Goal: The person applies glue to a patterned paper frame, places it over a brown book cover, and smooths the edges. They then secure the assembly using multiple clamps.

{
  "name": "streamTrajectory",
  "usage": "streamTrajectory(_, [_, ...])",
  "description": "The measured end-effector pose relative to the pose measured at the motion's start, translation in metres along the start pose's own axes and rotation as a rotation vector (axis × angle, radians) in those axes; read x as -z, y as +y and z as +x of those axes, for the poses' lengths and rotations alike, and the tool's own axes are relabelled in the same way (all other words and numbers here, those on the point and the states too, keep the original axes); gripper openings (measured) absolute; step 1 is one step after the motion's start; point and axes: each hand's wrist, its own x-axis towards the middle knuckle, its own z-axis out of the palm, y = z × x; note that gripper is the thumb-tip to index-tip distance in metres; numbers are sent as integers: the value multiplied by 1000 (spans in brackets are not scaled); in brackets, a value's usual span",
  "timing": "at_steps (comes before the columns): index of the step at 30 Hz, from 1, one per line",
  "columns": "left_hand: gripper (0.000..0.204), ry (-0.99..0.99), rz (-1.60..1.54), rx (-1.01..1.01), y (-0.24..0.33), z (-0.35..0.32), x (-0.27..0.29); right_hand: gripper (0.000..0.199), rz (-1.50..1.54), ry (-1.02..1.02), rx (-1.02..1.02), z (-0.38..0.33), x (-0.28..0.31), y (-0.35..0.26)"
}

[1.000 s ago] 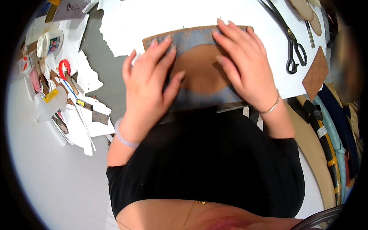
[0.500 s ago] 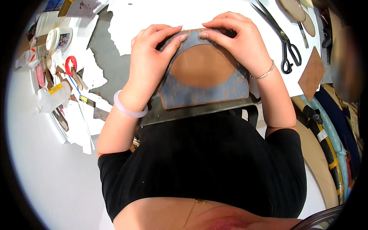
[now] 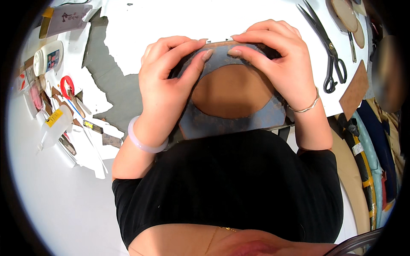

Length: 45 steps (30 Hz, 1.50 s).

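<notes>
A blue-grey mottled panel (image 3: 232,126) with a brown oval (image 3: 232,91) in its middle lies at the table's near edge, against my black top. Thin brown shows along its far rim. Both hands grip that far rim. My left hand (image 3: 168,68) pinches it left of centre, thumb on top and fingers over the edge. My right hand (image 3: 284,59) does the same on the right. A short gap separates the two thumbs. The panel's side edges are partly hidden by my hands, and the fingertips' undersides do not show.
Large black scissors (image 3: 326,49) lie to the right, near a brown board piece (image 3: 354,89). At the left stand a white jar (image 3: 49,57), a clear bottle (image 3: 57,123), red-handled scissors (image 3: 67,87) and a cutter (image 3: 93,126). Fabric rolls (image 3: 376,141) stand at the right.
The panel has shifted nearer to me and tilted, so its blue looks darker and its near edge meets my top. Both hands moved with it, still pinching its far rim.
</notes>
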Motion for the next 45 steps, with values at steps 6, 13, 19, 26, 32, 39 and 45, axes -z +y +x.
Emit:
streamTrajectory(6, [23,-61,33,-34,1,2,4,17,5,-19,-3,2,0,1])
streamTrajectory(13, [23,-65,46,-54,1,3,5,19,2,-50,-3,3,3,1])
streamTrajectory(19, [23,-62,50,-57,0,3,5,19,-12,-54,7,3,2,2])
streamTrajectory(26, [22,-7,32,-42,-1,3,1,18,-18,-62,-10,3,3,1])
streamTrajectory(32, [22,-68,42,-49,1,3,5,18,-20,-58,-1,3,3,1])
streamTrajectory(39, [22,-69,40,-34,2,3,5,18,-5,-51,-9,3,2,1])
streamTrajectory(45, [22,-65,45,-36,2,3,5,16,-9,-21,11,3,1,2])
